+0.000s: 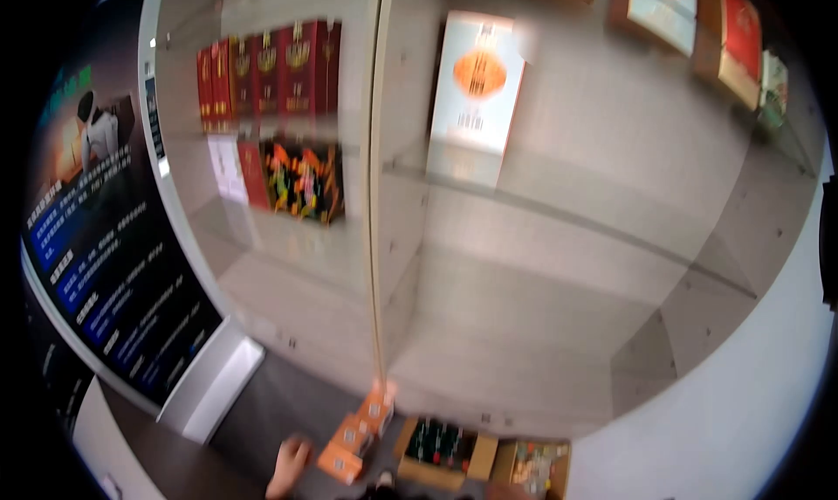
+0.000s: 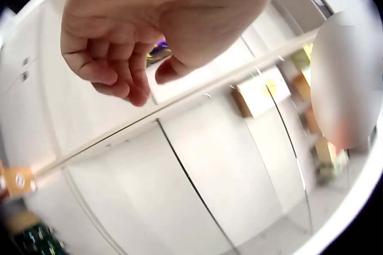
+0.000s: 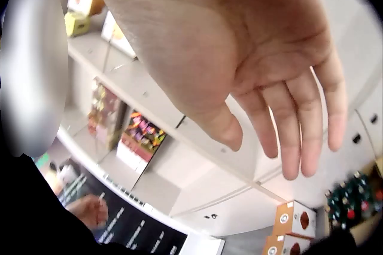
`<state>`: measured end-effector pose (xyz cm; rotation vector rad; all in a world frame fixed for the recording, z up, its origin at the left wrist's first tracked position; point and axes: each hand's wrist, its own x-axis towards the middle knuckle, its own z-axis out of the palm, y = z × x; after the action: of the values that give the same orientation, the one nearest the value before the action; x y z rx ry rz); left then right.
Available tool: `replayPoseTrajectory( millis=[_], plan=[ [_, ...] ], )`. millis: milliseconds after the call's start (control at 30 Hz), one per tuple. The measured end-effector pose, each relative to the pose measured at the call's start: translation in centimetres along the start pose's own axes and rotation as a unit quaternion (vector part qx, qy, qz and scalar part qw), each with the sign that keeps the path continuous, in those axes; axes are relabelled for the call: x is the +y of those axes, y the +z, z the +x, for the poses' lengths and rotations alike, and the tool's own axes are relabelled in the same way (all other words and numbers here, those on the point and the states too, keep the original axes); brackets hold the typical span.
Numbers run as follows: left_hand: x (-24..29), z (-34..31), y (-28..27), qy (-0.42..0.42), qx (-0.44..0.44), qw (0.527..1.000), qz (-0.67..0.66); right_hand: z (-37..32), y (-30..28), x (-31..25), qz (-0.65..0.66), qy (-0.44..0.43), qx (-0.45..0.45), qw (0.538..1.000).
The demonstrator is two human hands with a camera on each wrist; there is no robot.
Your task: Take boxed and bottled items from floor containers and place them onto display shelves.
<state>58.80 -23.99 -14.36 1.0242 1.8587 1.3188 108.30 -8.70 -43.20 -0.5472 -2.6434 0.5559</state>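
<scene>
My left hand (image 1: 290, 465) hangs low in the head view, left of the orange boxes (image 1: 342, 463) on the floor and apart from them. In the left wrist view the fingers of my left hand (image 2: 155, 28) are loosely curled and hold nothing. My right hand (image 3: 239, 57) fills the top of the right wrist view, its fingers loosely extended and empty. The left hand also shows small at the lower left of that view. A white box with an orange emblem (image 1: 471, 90) stands upright on a glass shelf (image 1: 567, 210).
Dark red boxes (image 1: 297, 68) and a patterned black box (image 1: 305, 181) occupy the left shelves. An open carton of dark green bottles (image 1: 436, 448) and a carton of small items (image 1: 541, 469) are on the floor. A black poster panel (image 1: 113, 264) stands at the left.
</scene>
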Motion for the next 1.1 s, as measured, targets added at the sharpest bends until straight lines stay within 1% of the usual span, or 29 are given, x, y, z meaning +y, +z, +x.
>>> replayPoseTrajectory(
  millis=[33, 67, 100, 133, 167, 200, 233, 267, 300, 333, 367, 400, 433, 467, 500, 533, 600, 667, 767, 800, 867, 900, 933, 967, 1033, 1100],
  plan=[
    [0.8, 1.9, 0.9, 0.072, -0.007, 0.991, 0.11, 8.0, -9.3, -7.5, 0.019, 0.216, -0.117, 0.969],
    [3.7, 2.9, 2.3, 0.122, -0.002, 0.984, 0.129, 11.5, -12.5, -10.2, -0.069, 0.256, -0.074, 0.962],
    [4.7, 2.1, 2.6, 0.119, -0.028, 0.984, 0.127, 16.3, -14.5, -15.3, -0.088, 0.309, -0.092, 0.943],
    [6.5, 3.4, 4.0, 0.135, -0.05, 0.98, 0.137, 20.1, -17.4, -15.8, -0.049, 0.211, 0.022, 0.976],
    [8.4, 3.2, 4.7, 0.156, -0.067, 0.977, 0.132, 22.3, -17.6, -16.3, 0.005, 0.183, 0.042, 0.982],
    [8.0, 2.5, 5.5, 0.142, -0.095, 0.977, 0.124, 24.4, -18.9, -17.9, 0.105, 0.186, 0.025, 0.977],
    [7.6, 2.6, 6.5, 0.149, -0.088, 0.976, 0.135, 26.1, -19.4, -19.3, 0.151, 0.174, 0.047, 0.972],
    [7.1, 1.7, 7.1, 0.146, -0.085, 0.975, 0.143, 27.2, -19.3, -20.1, 0.184, 0.137, 0.039, 0.972],
    [6.5, 0.1, 7.5, 0.111, -0.092, 0.979, 0.147, 27.5, -18.2, -21.0, 0.218, 0.146, 0.015, 0.965],
    [5.8, -1.0, 7.8, 0.078, -0.055, 0.985, 0.143, 27.4, -17.0, -21.5, 0.212, 0.124, -0.014, 0.969],
    [5.0, -1.8, 7.8, 0.05, -0.015, 0.989, 0.138, 26.7, -15.1, -21.6, 0.227, 0.119, -0.043, 0.966],
    [3.5, -2.9, 7.6, 0.029, -0.016, 0.989, 0.141, 25.6, -12.8, -21.5, 0.242, 0.114, -0.072, 0.961],
    [1.6, -4.5, 7.6, -0.004, 0.009, 0.99, 0.141, 24.3, -11.3, -21.6, 0.227, 0.155, -0.143, 0.951],
    [0.1, -6.1, 7.4, -0.035, 0.034, 0.989, 0.138, 22.6, -9.3, -21.3, 0.232, 0.159, -0.159, 0.946],
    [-0.6, -7.6, 6.6, -0.082, 0.021, 0.985, 0.153, 20.6, -7.2, -20.8, 0.234, 0.167, -0.214, 0.934],
    [-1.4, -8.6, 6.2, -0.097, 0.022, 0.984, 0.148, 18.8, -5.8, -20.4, 0.232, 0.172, -0.268, 0.919],
    [-3.3, -9.7, 6.2, -0.156, 0.022, 0.978, 0.139, 16.2, -4.2, -19.1, 0.25, 0.184, -0.299, 0.902],
    [-5.0, -10.4, 5.6, -0.177, 0.021, 0.974, 0.141, 15.2, -3.3, -18.8, 0.257, 0.197, -0.322, 0.89],
    [-8.2, -9.5, 5.2, -0.209, -0.002, 0.966, 0.154, 15.3, -0.5, -17.2, 0.286, 0.271, -0.368, 0.842],
    [-9.5, -8.9, 5.4, -0.215, -0.002, 0.965, 0.147, 15.4, 1.3, -16.2, 0.282, 0.274, -0.376, 0.839],
    [-11.6, -7.9, 5.6, -0.18, -0.008, 0.978, 0.108, 16.3, 4.7, -15.0, 0.212, 0.251, -0.346, 0.879],
    [-12.5, -7.4, 5.5, -0.18, -0.025, 0.977, 0.112, 16.9, 7.0, -14.4, 0.159, 0.254, -0.357, 0.885],
    [-13.3, -7.1, 5.2, -0.176, -0.046, 0.977, 0.114, 17.8, 9.6, -13.8, 0.144, 0.242, -0.329, 0.902],
    [-14.0, -7.1, 4.8, -0.189, -0.04, 0.977, 0.095, 19.0, 12.4, -13.4, 0.128, 0.228, -0.3, 0.917],
    [-16.4, -7.8, 3.8, -0.214, -0.017, 0.974, 0.069, 23.4, 18.0, -13.4, 0.151, 0.287, -0.346, 0.881],
    [-18.9, -9.2, 2.7, -0.248, 0.008, 0.967, 0.061, 23.6, 27.7, -12.0, 0.104, 0.195, -0.254, 0.942]
  ],
)
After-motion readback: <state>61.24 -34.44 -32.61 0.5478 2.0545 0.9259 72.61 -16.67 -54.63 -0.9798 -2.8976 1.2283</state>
